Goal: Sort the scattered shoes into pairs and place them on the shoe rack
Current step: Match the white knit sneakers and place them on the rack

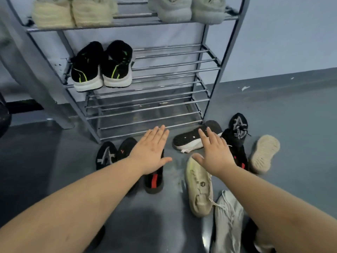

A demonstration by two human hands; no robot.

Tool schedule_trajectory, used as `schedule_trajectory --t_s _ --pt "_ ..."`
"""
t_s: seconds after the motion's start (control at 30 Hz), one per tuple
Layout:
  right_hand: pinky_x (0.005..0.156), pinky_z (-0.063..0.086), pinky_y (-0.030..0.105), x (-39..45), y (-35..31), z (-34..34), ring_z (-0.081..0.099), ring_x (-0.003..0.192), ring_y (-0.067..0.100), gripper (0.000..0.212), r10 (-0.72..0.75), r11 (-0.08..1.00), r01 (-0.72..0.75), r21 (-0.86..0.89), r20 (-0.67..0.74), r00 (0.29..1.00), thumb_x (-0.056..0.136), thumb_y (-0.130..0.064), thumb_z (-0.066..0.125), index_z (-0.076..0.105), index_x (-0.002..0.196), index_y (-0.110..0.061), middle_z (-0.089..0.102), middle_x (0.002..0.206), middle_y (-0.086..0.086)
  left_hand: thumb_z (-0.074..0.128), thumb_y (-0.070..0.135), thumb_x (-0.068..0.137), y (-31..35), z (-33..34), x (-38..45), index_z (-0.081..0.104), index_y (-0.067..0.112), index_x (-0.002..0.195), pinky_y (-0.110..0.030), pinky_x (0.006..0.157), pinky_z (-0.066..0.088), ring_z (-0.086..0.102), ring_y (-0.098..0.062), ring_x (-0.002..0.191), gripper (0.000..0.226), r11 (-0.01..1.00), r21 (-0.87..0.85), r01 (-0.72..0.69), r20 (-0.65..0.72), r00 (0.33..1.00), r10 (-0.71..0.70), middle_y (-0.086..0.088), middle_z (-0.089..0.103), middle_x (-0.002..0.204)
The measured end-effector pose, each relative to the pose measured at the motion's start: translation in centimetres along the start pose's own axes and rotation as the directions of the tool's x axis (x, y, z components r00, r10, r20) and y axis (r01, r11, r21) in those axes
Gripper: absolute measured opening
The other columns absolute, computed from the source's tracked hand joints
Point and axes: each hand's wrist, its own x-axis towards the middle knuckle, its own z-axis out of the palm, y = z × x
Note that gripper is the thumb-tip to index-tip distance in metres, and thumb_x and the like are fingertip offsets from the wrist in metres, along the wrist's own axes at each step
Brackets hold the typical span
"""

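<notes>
Two bare forearms reach in from the bottom edge, cut off at the elbows. The left hand (pixel 152 152) is spread flat, fingers straight and close together, thumb out, holding nothing; it hovers over a black shoe with a red stripe (pixel 154 181), hiding that shoe's front half. The right hand (pixel 213 154) is likewise flat and empty, fingers slightly apart, above a black shoe tipped on its side (pixel 191 138) showing a white sole edge.

On the floor (pixel 291 143) beside them lie a black shoe with a grey pattern (pixel 106 156), a cream shoe (pixel 198 187), a pale grey shoe (pixel 228 221) partly hidden by the right forearm, a second patterned black shoe (pixel 238 127), a second red-marked black shoe (pixel 240 159) mostly behind the right wrist, and an upturned beige sole (pixel 264 154).

The shoe rack (pixel 209 73) stands against the wall. Its top shelf, cut off by the frame, holds a cream pair (pixel 73 13) and a grey pair (pixel 187 10); the next shelf holds a black pair with green stripes (pixel 102 66) at its left end.
</notes>
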Motion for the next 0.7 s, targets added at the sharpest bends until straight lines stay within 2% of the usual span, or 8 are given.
schedule_trajectory --t_s 0.17,0.33,0.5,0.7 --pt "0.119 0.007 0.041 -2.1 6.6 1.9 0.006 0.148 0.025 0.084 0.138 0.989 -0.14 0.038 0.049 0.989 0.091 -0.058 0.041 -0.004 0.153 -0.024 -0.003 0.161 0.006 0.025 0.061 0.093 5.5 2.2 2.8 -0.014 0.01 0.149 -0.036 0.119 -0.009 -0.015 -0.022 0.146 0.085 0.999 -0.013 -0.036 0.075 0.997 0.037 -0.009 -0.019 0.157" --pt "0.12 0.01 0.041 -2.0 12.0 3.4 0.007 0.147 0.027 0.081 0.223 0.975 -0.223 -0.001 0.085 0.971 0.093 -0.055 0.041 -0.002 0.153 -0.022 -0.002 0.161 0.008 0.025 0.062 0.093 8.8 3.6 6.3 -0.013 0.01 0.149 -0.036 0.12 -0.007 -0.013 -0.023 0.147 0.085 0.998 -0.056 -0.032 0.133 0.99 0.039 -0.01 -0.018 0.158" --pt "0.12 0.01 0.042 1.4 14.1 4.5 0.008 0.147 0.027 0.08 0.222 0.975 -0.223 -0.005 0.111 0.969 0.093 -0.057 0.038 -0.002 0.153 -0.022 0.001 0.161 0.008 0.026 0.062 0.092 8.7 4.9 9.9 -0.01 0.011 0.15 -0.036 0.12 -0.004 -0.009 -0.022 0.147 0.085 0.992 -0.111 0.053 0.192 0.981 -0.031 -0.009 -0.015 0.158" --pt "0.118 0.014 0.042 8.5 14.1 6.0 0.012 0.146 0.026 0.074 0.196 0.977 -0.204 0.057 0.124 0.973 0.095 -0.057 0.03 0.003 0.153 -0.02 0.009 0.16 0.009 0.028 0.063 0.092 5.4 7.8 14.0 -0.009 0.014 0.151 -0.038 0.12 0.002 -0.003 -0.024 0.147 0.085 0.98 -0.128 0.15 0.279 0.954 -0.11 -0.009 -0.013 0.159"
